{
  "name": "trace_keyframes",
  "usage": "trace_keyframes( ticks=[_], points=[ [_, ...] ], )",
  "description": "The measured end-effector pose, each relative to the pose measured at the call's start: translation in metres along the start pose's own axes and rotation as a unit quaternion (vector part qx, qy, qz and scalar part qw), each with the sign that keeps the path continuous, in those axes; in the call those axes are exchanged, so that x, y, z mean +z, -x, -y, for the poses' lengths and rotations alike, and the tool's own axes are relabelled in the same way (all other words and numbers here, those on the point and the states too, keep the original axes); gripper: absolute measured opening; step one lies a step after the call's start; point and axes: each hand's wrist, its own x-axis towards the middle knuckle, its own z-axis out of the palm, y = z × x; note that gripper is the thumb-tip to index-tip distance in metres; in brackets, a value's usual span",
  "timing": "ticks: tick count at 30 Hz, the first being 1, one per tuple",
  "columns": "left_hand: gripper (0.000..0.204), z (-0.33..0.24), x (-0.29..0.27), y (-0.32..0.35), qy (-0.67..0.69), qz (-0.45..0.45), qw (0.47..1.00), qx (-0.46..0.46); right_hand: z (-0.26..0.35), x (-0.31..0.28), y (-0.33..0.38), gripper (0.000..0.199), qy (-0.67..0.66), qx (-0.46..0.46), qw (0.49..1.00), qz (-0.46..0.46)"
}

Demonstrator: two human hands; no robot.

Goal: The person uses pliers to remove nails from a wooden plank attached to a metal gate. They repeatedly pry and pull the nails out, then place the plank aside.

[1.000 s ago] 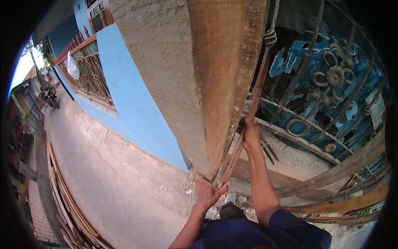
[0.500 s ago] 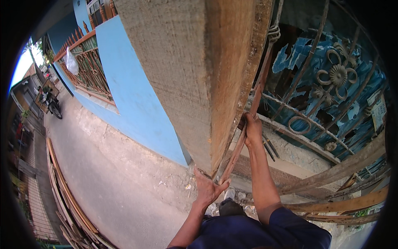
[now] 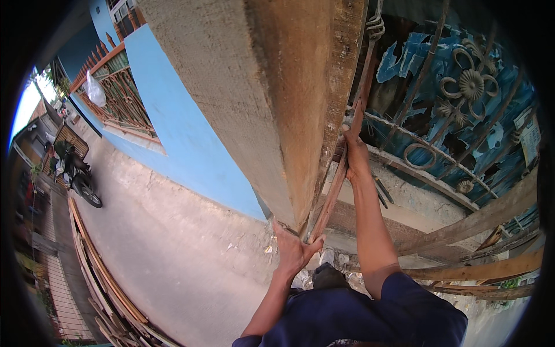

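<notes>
A tall rough grey pillar [image 3: 214, 75] rises before me, with a wooden board [image 3: 343, 69] along its right side. Against the board leans a thin reddish-brown wooden strip [image 3: 330, 207], slanting from upper right to lower left. My right hand [image 3: 357, 157] is closed around the strip partway up, its thumb pointing upward. Lower down, my left hand [image 3: 291, 250] clasps the strip's lower part against the pillar's side. Its thumb reaches across to the right, while the fingertips are partly hidden by the pillar edge.
A decorative metal grille [image 3: 469, 87] backed by torn blue sheeting stands at right, above slanting planks [image 3: 480, 215]. At left are a light-blue wall [image 3: 173, 110], a pile of long wood strips [image 3: 107, 272] and a motorcycle [image 3: 81, 176] on the lane. Dark hand tools [image 3: 383, 192] lie on a ledge.
My right hand has shifted slightly up the strip, and its thumb now points up. The left hand keeps its place. The motorcycle has come closer along the lane. My view has tilted slightly.
</notes>
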Motion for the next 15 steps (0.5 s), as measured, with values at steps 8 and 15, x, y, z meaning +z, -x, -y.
trace_keyframes(
  ticks=[8,15],
  points=[
    [0.122,0.002,0.007,0.005,0.064,-0.031,0.997,-0.043,-0.007,-0.003,-0.003,0.031,0.077,-0.008,0.996,-0.034],
    [0.122,0.007,0.012,0.008,0.108,-0.034,0.993,-0.036,-0.006,-0.002,0.000,0.026,0.079,-0.018,0.996,-0.037]
  ],
)
